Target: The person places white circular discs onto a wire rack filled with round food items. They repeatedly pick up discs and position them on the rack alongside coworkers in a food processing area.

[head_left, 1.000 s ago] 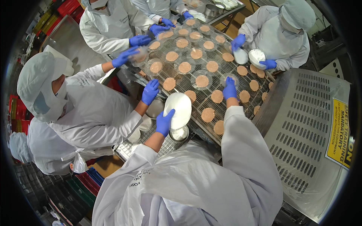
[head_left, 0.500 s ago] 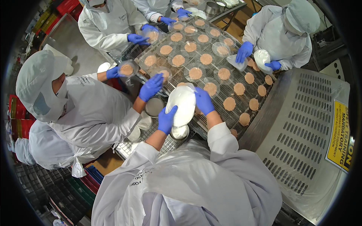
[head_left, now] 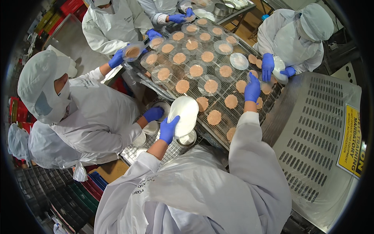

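Yellow sign (head_left: 349, 141) on a slotted metal cover (head_left: 309, 140) at right, red crates (head_left: 73, 8) at upper left

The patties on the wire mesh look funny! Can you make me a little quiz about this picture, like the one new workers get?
1. Pick one. What does the wearer's left hand hold?
A. a metal bowl
B. a white stack
C. a red crate

2. True or false? The wearer's right hand is underneath the mesh that the patties lie on.

3. Fill in the blank. The sign on the slotted panel is black and ____.

Key:
1. B
2. False; it is above the mesh.
3. yellow
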Action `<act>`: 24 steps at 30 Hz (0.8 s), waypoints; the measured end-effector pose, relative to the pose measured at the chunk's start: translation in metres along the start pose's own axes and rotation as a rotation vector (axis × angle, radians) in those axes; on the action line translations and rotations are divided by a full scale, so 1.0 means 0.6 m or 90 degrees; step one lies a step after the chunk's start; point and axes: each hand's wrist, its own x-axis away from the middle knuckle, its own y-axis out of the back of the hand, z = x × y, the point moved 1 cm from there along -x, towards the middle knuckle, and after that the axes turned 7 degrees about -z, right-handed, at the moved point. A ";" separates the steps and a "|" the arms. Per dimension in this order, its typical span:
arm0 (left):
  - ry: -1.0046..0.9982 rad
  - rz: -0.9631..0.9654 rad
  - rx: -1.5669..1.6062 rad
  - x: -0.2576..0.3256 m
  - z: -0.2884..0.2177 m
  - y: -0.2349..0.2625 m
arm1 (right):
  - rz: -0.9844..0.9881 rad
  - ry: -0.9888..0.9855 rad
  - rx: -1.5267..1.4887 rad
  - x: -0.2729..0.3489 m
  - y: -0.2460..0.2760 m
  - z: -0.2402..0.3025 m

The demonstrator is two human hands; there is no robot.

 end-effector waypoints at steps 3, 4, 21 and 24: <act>0.024 0.063 -0.041 0.001 -0.013 -0.025 | -0.182 0.374 0.295 0.061 -0.097 -0.099; 0.028 0.031 -0.046 0.008 -0.012 -0.008 | 0.038 0.124 0.026 0.090 -0.100 -0.046; -0.007 0.022 0.006 0.009 -0.002 -0.033 | 0.347 -0.070 -0.188 0.176 -0.025 0.149; 0.010 0.067 -0.022 0.009 0.004 -0.048 | 0.232 -0.075 -0.038 0.104 -0.061 -0.074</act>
